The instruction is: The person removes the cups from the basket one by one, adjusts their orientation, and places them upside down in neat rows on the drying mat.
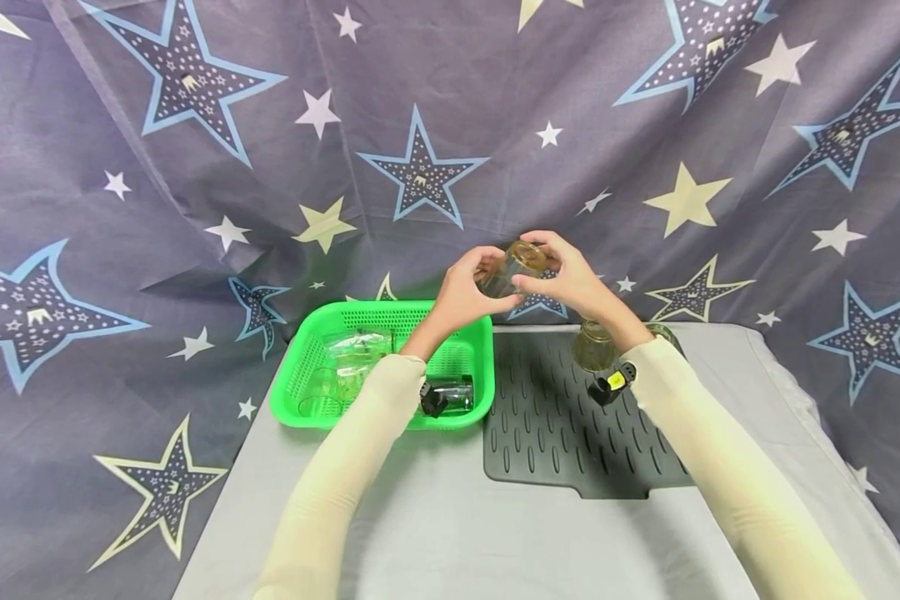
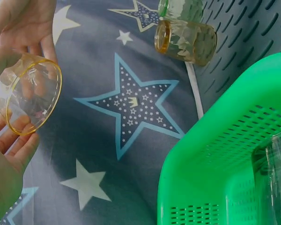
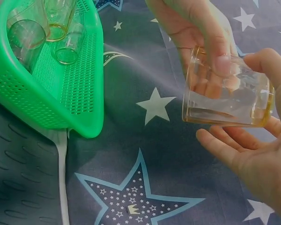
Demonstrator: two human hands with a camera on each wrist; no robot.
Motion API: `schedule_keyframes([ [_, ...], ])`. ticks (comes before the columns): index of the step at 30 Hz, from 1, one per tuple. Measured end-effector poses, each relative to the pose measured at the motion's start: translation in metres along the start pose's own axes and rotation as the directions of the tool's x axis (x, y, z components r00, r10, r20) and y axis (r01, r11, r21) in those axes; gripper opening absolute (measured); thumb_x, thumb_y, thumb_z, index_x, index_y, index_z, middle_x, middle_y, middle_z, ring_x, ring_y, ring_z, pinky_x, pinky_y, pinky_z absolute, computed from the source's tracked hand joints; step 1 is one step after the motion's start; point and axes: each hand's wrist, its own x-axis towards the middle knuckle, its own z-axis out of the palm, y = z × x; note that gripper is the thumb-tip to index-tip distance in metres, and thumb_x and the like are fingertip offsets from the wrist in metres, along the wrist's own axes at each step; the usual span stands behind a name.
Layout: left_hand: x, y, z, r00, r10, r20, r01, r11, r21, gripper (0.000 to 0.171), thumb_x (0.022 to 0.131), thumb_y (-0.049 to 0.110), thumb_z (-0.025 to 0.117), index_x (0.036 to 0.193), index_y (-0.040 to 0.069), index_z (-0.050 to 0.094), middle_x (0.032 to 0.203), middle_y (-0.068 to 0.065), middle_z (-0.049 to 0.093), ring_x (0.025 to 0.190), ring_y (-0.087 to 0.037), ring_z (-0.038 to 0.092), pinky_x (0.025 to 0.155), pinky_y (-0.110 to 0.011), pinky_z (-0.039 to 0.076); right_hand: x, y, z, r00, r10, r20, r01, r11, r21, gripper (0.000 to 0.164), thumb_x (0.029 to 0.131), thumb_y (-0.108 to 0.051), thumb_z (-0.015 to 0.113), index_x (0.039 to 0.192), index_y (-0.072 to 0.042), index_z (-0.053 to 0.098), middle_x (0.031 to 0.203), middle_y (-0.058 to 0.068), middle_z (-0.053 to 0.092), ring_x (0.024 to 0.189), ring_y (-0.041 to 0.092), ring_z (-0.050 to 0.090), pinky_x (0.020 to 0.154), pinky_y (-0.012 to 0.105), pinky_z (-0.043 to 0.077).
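Note:
Above the back edge of the table, both hands hold one amber-tinted drinking glass (image 1: 512, 271) tilted between them. My left hand (image 1: 467, 290) grips it from the left, with fingers and thumb curled about its side. From the right, my right hand (image 1: 566, 271) holds the other end, thumb on one side and fingers on the other. In the left wrist view the glass's golden edge (image 2: 60, 79) shows near the left fingers. The right wrist view shows its see-through wall (image 3: 225, 105) between the two hands; some fingertips are hidden behind it.
A green perforated basket (image 1: 378, 423) on the left contains several glasses, among them a dark one (image 1: 457, 393). On the right lies a dark ridged mat (image 1: 532, 433), bearing an amber glass (image 1: 592, 354) and a greenish glass (image 1: 667, 335) partly behind the right forearm. A star-patterned curtain (image 1: 420, 75) hangs behind.

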Motion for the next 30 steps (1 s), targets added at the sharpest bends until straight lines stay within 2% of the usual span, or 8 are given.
schedule_keyframes([
  [4, 0.001, 0.003, 0.001, 1.000, 0.024, 0.006, -0.024, 1.000, 0.004, 0.066, 0.076, 0.025, 0.090, 0.133, 0.011, 0.058, 0.121, -0.008, 0.065, 0.113, -0.021, 0.062, 0.102, -0.035, 0.053, -0.001, -0.003, 0.000, 1.000, -0.003, -0.011, 0.003, 1.000, 0.009, 0.060, 0.091, -0.005, 0.074, 0.145, -0.003, 0.048, 0.124, 0.022, 0.060, 0.102, 0.019, 0.063, 0.083, 0.022, 0.051],
  [10, 0.001, 0.007, -0.003, 0.999, 0.012, 0.053, -0.014, 1.000, 0.022, 0.069, 0.077, 0.026, 0.090, 0.136, 0.013, 0.057, 0.126, -0.006, 0.062, 0.116, -0.019, 0.061, 0.105, -0.032, 0.051, -0.003, -0.007, -0.001, 0.999, -0.001, -0.032, 0.001, 1.000, 0.005, 0.057, 0.089, -0.004, 0.076, 0.140, -0.001, 0.051, 0.121, 0.020, 0.062, 0.096, 0.012, 0.063, 0.081, 0.021, 0.052],
  [16, 0.002, 0.009, -0.010, 0.992, 0.001, 0.125, -0.007, 0.998, 0.054, 0.075, 0.076, 0.028, 0.090, 0.140, 0.013, 0.054, 0.127, -0.007, 0.060, 0.117, -0.020, 0.059, 0.106, -0.032, 0.050, -0.002, -0.006, -0.001, 0.999, -0.011, -0.037, 0.009, 0.999, -0.035, 0.059, 0.088, -0.004, 0.076, 0.141, 0.000, 0.050, 0.121, 0.022, 0.061, 0.099, 0.018, 0.064, 0.082, 0.020, 0.051],
  [19, 0.001, 0.006, -0.015, 0.987, -0.028, 0.156, 0.017, 0.997, 0.074, 0.079, 0.076, 0.030, 0.090, 0.143, 0.014, 0.052, 0.132, -0.008, 0.058, 0.121, -0.022, 0.058, 0.108, -0.035, 0.049, -0.002, -0.009, 0.000, 0.999, -0.005, -0.041, 0.003, 0.998, -0.055, 0.059, 0.088, -0.002, 0.076, 0.141, 0.002, 0.050, 0.120, 0.025, 0.062, 0.103, 0.028, 0.064, 0.087, 0.027, 0.051],
  [23, -0.001, 0.001, -0.023, 0.974, -0.100, 0.202, 0.083, 0.992, 0.091, 0.085, 0.077, 0.030, 0.089, 0.148, 0.011, 0.047, 0.143, -0.012, 0.054, 0.131, -0.028, 0.054, 0.113, -0.043, 0.045, -0.007, -0.024, 0.001, 0.999, 0.008, -0.044, -0.011, 0.998, -0.069, 0.058, 0.087, 0.001, 0.075, 0.139, 0.008, 0.049, 0.119, 0.030, 0.061, 0.106, 0.041, 0.062, 0.090, 0.038, 0.049],
  [25, -0.003, -0.003, -0.027, 0.963, -0.138, 0.231, 0.118, 0.988, 0.098, 0.085, 0.078, 0.028, 0.088, 0.149, 0.009, 0.045, 0.146, -0.016, 0.051, 0.134, -0.032, 0.051, 0.114, -0.047, 0.043, -0.011, -0.031, 0.001, 0.999, 0.016, -0.046, -0.019, 0.997, -0.079, 0.058, 0.087, 0.001, 0.074, 0.138, 0.010, 0.048, 0.118, 0.031, 0.060, 0.107, 0.044, 0.062, 0.087, 0.037, 0.049],
  [27, -0.005, -0.006, -0.031, 0.952, -0.167, 0.256, 0.143, 0.984, 0.109, 0.084, 0.079, 0.027, 0.088, 0.148, 0.008, 0.045, 0.146, -0.019, 0.049, 0.135, -0.033, 0.050, 0.115, -0.049, 0.042, -0.015, -0.037, -0.001, 0.998, 0.024, -0.050, -0.028, 0.996, -0.086, 0.058, 0.087, 0.000, 0.074, 0.138, 0.010, 0.048, 0.116, 0.030, 0.061, 0.106, 0.044, 0.062, 0.082, 0.030, 0.049],
  [30, -0.010, -0.009, -0.037, 0.936, -0.210, 0.282, 0.178, 0.975, 0.133, 0.081, 0.078, 0.026, 0.089, 0.146, 0.009, 0.048, 0.145, -0.018, 0.049, 0.134, -0.031, 0.050, 0.116, -0.047, 0.042, -0.017, -0.034, -0.004, 0.998, 0.034, -0.056, -0.040, 0.995, -0.095, 0.058, 0.087, -0.002, 0.074, 0.138, 0.009, 0.048, 0.114, 0.027, 0.062, 0.102, 0.038, 0.064, 0.072, 0.023, 0.047],
])
